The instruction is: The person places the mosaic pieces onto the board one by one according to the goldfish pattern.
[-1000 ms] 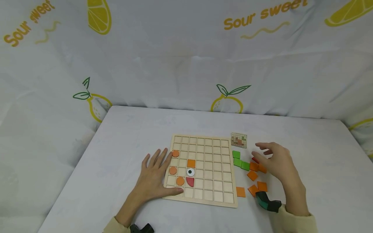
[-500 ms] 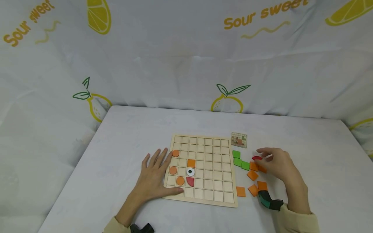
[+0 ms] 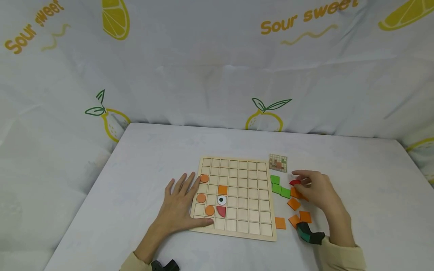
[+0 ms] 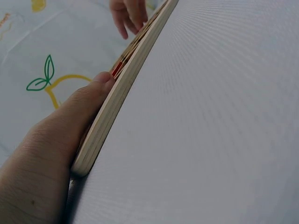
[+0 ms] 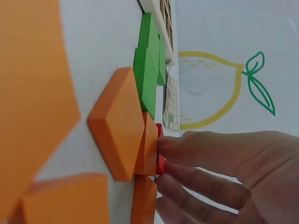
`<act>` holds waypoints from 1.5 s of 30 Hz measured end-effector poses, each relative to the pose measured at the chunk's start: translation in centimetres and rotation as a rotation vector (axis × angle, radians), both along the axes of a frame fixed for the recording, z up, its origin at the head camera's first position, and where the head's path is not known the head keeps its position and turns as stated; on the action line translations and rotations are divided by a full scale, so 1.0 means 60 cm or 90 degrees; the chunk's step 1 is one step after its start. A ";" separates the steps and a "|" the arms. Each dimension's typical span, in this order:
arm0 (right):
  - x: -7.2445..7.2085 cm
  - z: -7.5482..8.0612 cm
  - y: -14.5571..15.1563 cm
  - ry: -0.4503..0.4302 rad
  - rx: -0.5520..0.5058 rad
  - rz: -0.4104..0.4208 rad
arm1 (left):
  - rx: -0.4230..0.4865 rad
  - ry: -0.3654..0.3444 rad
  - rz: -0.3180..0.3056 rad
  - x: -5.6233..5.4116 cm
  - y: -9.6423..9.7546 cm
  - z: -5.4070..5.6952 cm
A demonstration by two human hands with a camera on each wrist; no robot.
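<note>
1. On the near side of the board [image 3: 242, 203], your left sleeve [image 3: 135, 262] and the dark wrist device [image 3: 165, 265] beside it are cut off by the lower frame edge; your right sleeve [image 3: 342, 258], to the right of the board, is cut off there too
2. The thumb of your left hand [image 3: 177, 210] covers part of the board's near-left corner; the left wrist view shows the board almost edge-on, so its pieces are hard to make out
3. Right of the board, your right hand [image 3: 317, 188] hides part of the farther orange squares [image 3: 293, 204]
4. Your left hand lies with spread fingers at the board's left edge, its thumb resting on the wood
5. Your right hand pinches the red piece [image 3: 294, 182] between thumb and fingers, right of the board; the piece sits at the fingertips, partly covered, just past the orange squares
6. Between that piece and the board's right rim lie green squares [image 3: 276, 188]; the card [image 3: 278, 163], its print too small to read, is by the board's far-right corner
7. The table [image 3: 369, 180] stretches well past the board on both sides, and its far edge is well apart from the board
</note>
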State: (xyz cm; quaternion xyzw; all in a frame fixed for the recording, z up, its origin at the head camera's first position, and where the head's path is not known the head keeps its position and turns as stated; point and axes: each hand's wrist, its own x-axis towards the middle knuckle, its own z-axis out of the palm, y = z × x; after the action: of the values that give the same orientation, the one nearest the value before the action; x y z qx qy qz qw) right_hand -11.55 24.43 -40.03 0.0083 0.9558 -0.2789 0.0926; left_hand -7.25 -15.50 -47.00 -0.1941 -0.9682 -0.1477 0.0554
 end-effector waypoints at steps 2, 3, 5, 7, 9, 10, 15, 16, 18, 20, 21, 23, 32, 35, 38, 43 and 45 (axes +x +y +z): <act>0.000 -0.001 0.000 -0.006 0.002 -0.006 | 0.003 -0.003 -0.001 0.000 0.000 0.000; -0.001 -0.001 0.001 -0.010 0.004 -0.012 | 0.003 -0.006 -0.002 0.000 0.000 0.000; -0.001 -0.001 0.005 -0.022 0.007 -0.028 | 0.001 -0.013 0.001 0.000 0.000 0.000; 0.000 -0.001 0.010 -0.033 0.010 -0.042 | -0.003 -0.016 0.002 0.000 0.000 0.001; -0.001 -0.001 0.014 -0.044 0.007 -0.052 | -0.006 -0.017 0.002 0.000 0.001 0.002; -0.001 -0.001 0.015 -0.047 0.005 -0.056 | -0.007 -0.018 0.003 0.000 0.001 0.002; -0.002 -0.001 0.016 -0.057 0.003 -0.065 | -0.010 -0.019 0.007 0.000 0.002 0.004; -0.002 -0.001 0.016 -0.056 0.003 -0.061 | -0.010 -0.021 0.008 0.001 0.002 0.004; -0.002 -0.001 0.015 -0.055 0.001 -0.054 | -0.009 -0.024 0.008 0.001 0.002 0.005; -0.002 -0.002 0.015 -0.052 0.002 -0.048 | -0.009 -0.025 0.009 0.001 0.002 0.005; -0.002 -0.002 0.015 -0.051 0.003 -0.046 | -0.008 -0.026 0.008 0.001 0.002 0.005; -0.003 -0.003 0.015 -0.050 0.005 -0.045 | -0.007 -0.027 0.007 0.001 0.002 0.005; -0.004 -0.011 0.012 -0.034 -0.015 -0.055 | -0.006 -0.027 0.007 0.001 0.002 0.005; -0.003 -0.013 0.010 -0.019 -0.019 -0.043 | -0.003 -0.025 0.004 0.000 0.001 0.004; -0.003 -0.014 0.007 -0.008 -0.015 -0.036 | -0.004 -0.024 0.004 0.001 0.000 0.002; -0.003 -0.013 0.004 0.000 -0.008 -0.033 | -0.003 -0.024 0.004 0.000 0.000 0.001; -0.003 -0.013 0.003 0.007 -0.007 -0.029 | -0.002 -0.023 0.003 0.000 0.000 0.002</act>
State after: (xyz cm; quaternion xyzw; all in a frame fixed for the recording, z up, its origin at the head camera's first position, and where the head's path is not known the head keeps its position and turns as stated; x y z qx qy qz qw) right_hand -11.73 24.64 -40.80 0.0280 0.9544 -0.2859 0.0814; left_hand -7.25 -15.50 -46.88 -0.1894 -0.9697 -0.1495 0.0379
